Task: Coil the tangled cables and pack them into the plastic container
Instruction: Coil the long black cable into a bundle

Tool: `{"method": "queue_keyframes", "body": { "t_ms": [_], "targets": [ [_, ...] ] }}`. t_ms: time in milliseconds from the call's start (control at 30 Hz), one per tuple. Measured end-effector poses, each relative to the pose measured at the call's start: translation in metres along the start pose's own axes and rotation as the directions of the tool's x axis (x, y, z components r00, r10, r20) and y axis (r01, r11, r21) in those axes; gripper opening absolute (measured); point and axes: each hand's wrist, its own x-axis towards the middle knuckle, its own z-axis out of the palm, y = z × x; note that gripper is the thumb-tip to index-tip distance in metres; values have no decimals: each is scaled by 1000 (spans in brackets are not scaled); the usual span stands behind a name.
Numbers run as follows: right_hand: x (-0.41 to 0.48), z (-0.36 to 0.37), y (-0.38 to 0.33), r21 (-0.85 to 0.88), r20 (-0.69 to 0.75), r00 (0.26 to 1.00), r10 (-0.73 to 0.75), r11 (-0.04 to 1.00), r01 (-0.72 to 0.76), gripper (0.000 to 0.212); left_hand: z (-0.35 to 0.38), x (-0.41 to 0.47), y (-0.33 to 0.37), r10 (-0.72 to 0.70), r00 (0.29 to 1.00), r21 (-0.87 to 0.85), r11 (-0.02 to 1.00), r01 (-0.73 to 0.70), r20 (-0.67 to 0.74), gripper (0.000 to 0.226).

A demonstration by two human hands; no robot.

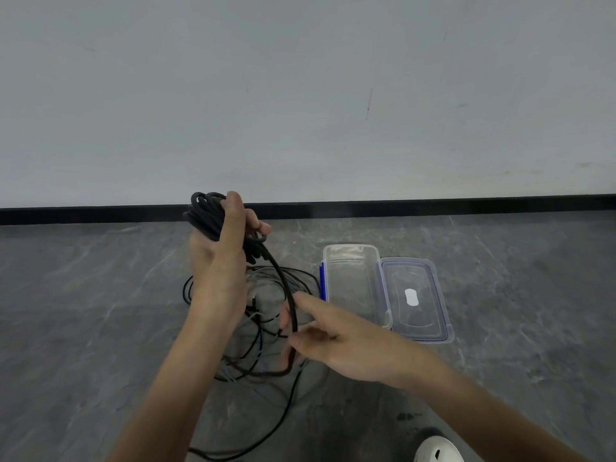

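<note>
The left hand [220,248] is raised, fingers clenched round a coil [203,211] of thick black cable, held high so the free length hangs in one curve rather than snagging. Lower down, the right hand [333,341] seems to pinch that cable [286,288] between thumb and curled fingers, forefinger straight; blur makes the grip hard to read. It probably guides the next loop. Beneath lies a tangle [263,331] of thinner cables on the floor [100,295]. The open container [350,250] stands just right of the tangle, its lid [440,301] beyond it, so the way in from above looks free.
</note>
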Motion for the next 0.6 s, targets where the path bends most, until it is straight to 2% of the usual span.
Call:
{"method": "queue_keyframes", "body": {
  "t_ms": [133, 267, 367, 467, 600],
  "targets": [
    [-5, -12, -7, -18, -88, 996, 10, 1000, -12, 18, -3, 2, 0, 83, 996, 172, 982, -80, -13, 25],
    [-8, -24, -13, -8, -198, 980, -35, 999, 34, 36, -9, 5, 0, 67, 995, 185, 981, -53, -71, 23],
    [-10, -22, -17, 47, -157, 986, -56, 997, 64, 34, -7, 1, -1, 63, 997, 260, 964, -51, -38, 27],
    [-10, -15, -20, -74, -133, 987, -85, 994, 76, 31, -4, -1, -3, 53, 999, 349, 936, -52, 8, 31],
    [-10, -13, -23, -173, -164, 976, -143, 978, 114, 34, 0, -3, -5, 54, 997, 422, 903, -74, 58, 50]
  ]
}}
